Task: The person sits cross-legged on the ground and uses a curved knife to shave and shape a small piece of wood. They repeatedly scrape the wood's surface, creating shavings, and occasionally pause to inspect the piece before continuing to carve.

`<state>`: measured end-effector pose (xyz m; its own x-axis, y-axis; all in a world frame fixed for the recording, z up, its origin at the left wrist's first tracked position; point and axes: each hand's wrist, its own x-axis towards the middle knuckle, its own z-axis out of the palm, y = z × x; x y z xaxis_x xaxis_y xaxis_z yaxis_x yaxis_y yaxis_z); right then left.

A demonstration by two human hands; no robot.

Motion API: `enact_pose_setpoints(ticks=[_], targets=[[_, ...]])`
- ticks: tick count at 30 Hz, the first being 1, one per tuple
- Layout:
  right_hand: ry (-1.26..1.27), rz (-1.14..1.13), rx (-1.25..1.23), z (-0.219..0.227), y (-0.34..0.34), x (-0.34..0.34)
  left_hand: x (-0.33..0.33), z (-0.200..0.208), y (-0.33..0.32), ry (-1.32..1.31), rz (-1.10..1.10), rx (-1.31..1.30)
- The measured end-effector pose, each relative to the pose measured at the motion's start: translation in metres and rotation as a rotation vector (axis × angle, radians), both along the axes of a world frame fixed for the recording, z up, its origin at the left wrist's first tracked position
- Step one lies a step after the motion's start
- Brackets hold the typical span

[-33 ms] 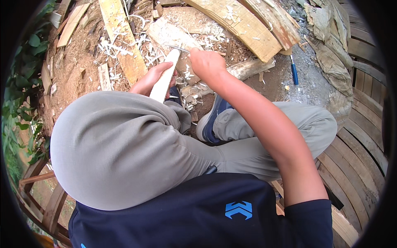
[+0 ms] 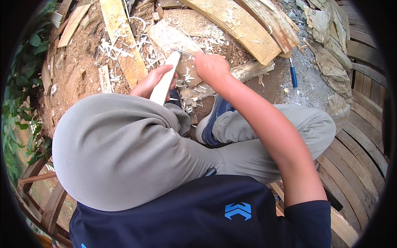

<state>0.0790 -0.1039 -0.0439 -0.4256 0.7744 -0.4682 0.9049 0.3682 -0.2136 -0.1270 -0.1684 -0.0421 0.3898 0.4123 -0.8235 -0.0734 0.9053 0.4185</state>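
Observation:
My left hand (image 2: 152,81) is closed round a pale, whittled strip of wood (image 2: 166,81), the thumb lying along its upper edge. The strip slants up from beside my knee, its rounded far end over a flat wood block (image 2: 170,36). In my closed right hand (image 2: 212,68) is a knife; its thin metal blade (image 2: 182,52) points left and lies at the strip's far end. The fist covers the knife's handle, and the left fingers are partly behind the strip.
Shavings (image 2: 113,50) litter the ground around several planks, among them a long yellowish board (image 2: 120,37) and a thick curved board (image 2: 235,25). A blue-handled tool (image 2: 293,76) lies to the right, near crumpled brown paper (image 2: 331,62). Slatted wood (image 2: 355,153) runs along the right side.
My right hand and the knife have shifted slightly right and nearer to me. The left hand still holds the strip in about the same place.

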Motion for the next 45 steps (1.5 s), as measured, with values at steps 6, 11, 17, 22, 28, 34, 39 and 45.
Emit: enact_pose_setpoints(ticks=[6,11,17,22,28,34,39,45], targets=[[0.047,-0.065,-0.086,0.054,-0.031,0.022,0.0,0.006,0.0,-0.024,0.029,-0.023],[0.005,-0.114,-0.148,0.058,-0.04,0.007,-0.002,0.009,0.002,-0.011,-0.02,-0.016],[-0.142,-0.141,-0.279,0.064,-0.028,-0.025,-0.004,0.02,0.006,0.022,-0.065,-0.044],[-0.156,-0.079,-0.125,0.032,-0.017,-0.041,0.003,0.026,0.011,0.097,-0.114,-0.004],[0.043,-0.092,-0.085,0.018,-0.013,0.003,-0.001,0.013,0.001,-0.024,-0.027,-0.022],[0.103,-0.125,-0.102,0.054,-0.041,0.018,0.0,0.012,0.003,-0.014,-0.017,-0.047],[-0.07,-0.21,-0.264,0.052,-0.041,-0.006,0.001,0.023,0.006,0.0,-0.029,-0.072],[0.024,-0.243,-0.162,0.013,-0.028,-0.003,0.004,0.022,0.007,0.013,-0.027,-0.066]])
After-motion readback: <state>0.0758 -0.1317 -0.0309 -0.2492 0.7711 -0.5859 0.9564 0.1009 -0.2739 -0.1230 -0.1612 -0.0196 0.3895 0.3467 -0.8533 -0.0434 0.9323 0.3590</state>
